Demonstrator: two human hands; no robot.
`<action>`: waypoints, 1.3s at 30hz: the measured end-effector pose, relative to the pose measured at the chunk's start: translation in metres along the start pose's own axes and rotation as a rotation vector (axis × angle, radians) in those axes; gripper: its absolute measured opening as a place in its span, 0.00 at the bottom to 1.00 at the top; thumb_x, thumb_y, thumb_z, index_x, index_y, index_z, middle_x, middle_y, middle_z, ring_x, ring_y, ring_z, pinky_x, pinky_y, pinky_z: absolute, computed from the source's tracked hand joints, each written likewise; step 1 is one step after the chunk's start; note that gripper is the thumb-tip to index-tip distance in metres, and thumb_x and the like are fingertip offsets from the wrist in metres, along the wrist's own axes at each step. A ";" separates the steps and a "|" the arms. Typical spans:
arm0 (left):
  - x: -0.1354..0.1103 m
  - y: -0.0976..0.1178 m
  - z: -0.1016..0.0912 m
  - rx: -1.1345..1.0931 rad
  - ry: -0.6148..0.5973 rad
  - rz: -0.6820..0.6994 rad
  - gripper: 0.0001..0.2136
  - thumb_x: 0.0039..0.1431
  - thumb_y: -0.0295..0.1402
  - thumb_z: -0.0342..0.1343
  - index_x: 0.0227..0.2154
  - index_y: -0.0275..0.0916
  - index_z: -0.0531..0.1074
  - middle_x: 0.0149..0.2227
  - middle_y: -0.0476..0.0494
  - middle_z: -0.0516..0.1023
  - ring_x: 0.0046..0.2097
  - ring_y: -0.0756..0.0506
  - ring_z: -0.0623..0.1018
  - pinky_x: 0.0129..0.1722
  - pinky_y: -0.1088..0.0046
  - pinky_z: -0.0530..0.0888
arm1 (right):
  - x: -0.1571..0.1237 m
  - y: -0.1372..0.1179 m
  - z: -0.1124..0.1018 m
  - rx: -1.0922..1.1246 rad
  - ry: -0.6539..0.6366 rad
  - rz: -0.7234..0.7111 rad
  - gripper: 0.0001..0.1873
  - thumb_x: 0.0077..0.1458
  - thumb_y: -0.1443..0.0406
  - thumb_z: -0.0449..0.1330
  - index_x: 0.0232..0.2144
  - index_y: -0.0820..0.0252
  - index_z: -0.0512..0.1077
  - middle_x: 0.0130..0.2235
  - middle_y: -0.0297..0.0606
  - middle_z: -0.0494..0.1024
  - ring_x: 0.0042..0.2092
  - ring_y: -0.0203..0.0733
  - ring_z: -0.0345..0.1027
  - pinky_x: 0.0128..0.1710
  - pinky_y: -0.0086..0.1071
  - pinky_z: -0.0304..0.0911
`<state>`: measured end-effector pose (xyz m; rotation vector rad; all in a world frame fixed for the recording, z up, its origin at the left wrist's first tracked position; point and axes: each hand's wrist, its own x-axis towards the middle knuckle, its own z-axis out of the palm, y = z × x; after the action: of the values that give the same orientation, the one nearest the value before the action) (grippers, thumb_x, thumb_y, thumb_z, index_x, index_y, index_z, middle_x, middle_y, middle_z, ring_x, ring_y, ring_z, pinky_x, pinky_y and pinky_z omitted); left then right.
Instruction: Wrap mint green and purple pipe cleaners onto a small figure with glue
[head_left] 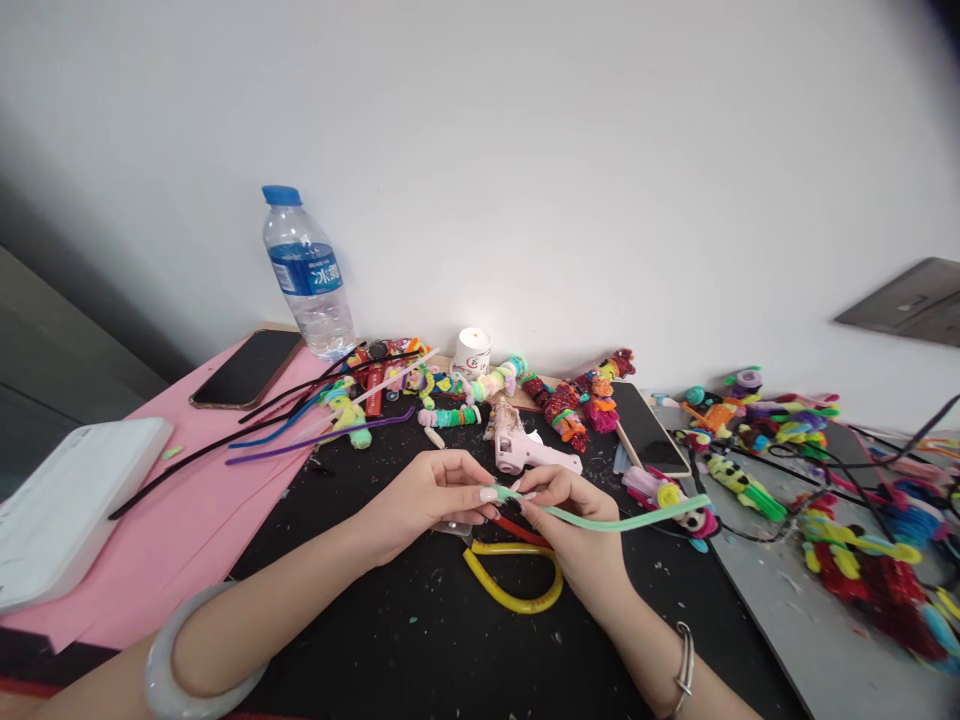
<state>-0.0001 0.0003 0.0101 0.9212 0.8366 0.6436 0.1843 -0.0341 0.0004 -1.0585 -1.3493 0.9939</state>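
A light green pipe cleaner [622, 522] runs between my two hands, its long free end stretching out to the right. My left hand [435, 500] pinches it near its left end, with thumb and fingertips closed. Close beside, my right hand [574, 515] grips it too, fingers bent around it. A small dark bit shows at the fingertips, too small to make out. Below my hands on the black mat [360, 640] lie scissors with yellow handles [525, 603]; their red part runs under my right hand. A pink glue gun [536, 452] lies just beyond my fingers.
A water bottle [307, 270] stands against the wall, near a dark phone [247, 368] and a white box [82, 505] on pink sheets [217, 510]. Loose pipe cleaners [322, 436], a paper cup [472, 352], another phone [651, 430] and several colourful pipe-cleaner figures [742, 485] lie around.
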 end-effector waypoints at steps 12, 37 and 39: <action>-0.001 0.005 -0.002 0.406 0.087 0.194 0.06 0.49 0.33 0.60 0.29 0.35 0.76 0.25 0.46 0.78 0.27 0.49 0.75 0.22 0.79 0.68 | 0.003 -0.003 0.000 0.066 0.029 0.089 0.09 0.43 0.69 0.66 0.18 0.59 0.70 0.30 0.36 0.77 0.34 0.40 0.71 0.36 0.34 0.67; -0.001 0.001 -0.006 0.624 0.129 0.431 0.06 0.51 0.28 0.57 0.28 0.36 0.79 0.26 0.46 0.77 0.28 0.49 0.77 0.29 0.77 0.71 | 0.003 0.002 0.000 0.034 -0.052 0.061 0.05 0.50 0.67 0.62 0.23 0.59 0.72 0.32 0.36 0.76 0.36 0.39 0.70 0.39 0.33 0.64; 0.000 0.001 -0.006 0.637 0.128 0.449 0.06 0.51 0.29 0.57 0.28 0.36 0.79 0.25 0.46 0.77 0.28 0.49 0.76 0.29 0.77 0.71 | 0.003 0.002 -0.001 0.028 -0.053 0.055 0.05 0.51 0.67 0.62 0.23 0.59 0.73 0.32 0.36 0.76 0.37 0.39 0.70 0.40 0.32 0.63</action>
<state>-0.0058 0.0031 0.0091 1.6891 0.9786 0.8461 0.1851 -0.0303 -0.0006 -1.0592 -1.3509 1.0852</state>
